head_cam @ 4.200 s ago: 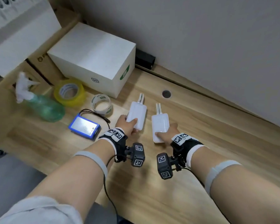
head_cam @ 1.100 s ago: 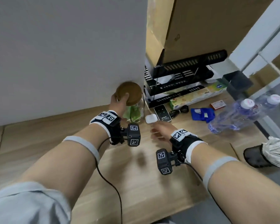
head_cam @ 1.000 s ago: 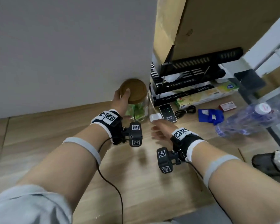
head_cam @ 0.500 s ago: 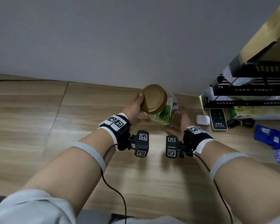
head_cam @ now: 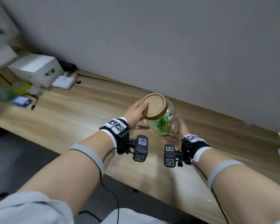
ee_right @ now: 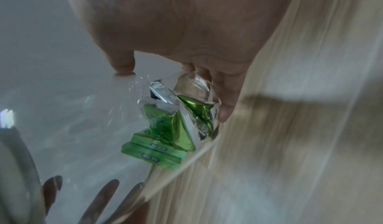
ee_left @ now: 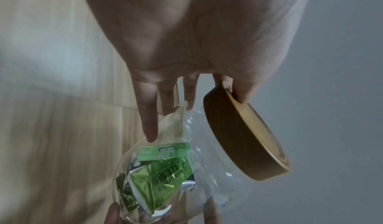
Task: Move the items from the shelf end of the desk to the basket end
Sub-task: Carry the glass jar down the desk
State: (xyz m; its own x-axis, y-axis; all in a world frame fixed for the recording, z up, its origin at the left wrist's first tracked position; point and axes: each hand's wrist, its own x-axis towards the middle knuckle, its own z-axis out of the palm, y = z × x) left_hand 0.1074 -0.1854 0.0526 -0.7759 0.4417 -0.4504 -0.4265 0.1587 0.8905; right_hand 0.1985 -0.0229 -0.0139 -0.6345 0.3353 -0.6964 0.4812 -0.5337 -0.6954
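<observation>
Jar (head_cam: 162, 123) | now lifted off desk (head_cam: 81, 113), carried from shelf end | left hand (head_cam: 134, 113) grasps lid (head_cam: 153, 105); right hand (head_cam: 181, 126) cups glass between fingers | transfer underway

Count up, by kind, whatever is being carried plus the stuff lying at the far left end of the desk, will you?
Glass jar, carried above the desk: 1
White adapters: 2
White box: 1
Blue pack: 1
Tape rolls, blurred: 2
Green bottle, blurred: 1
Total: 8
</observation>
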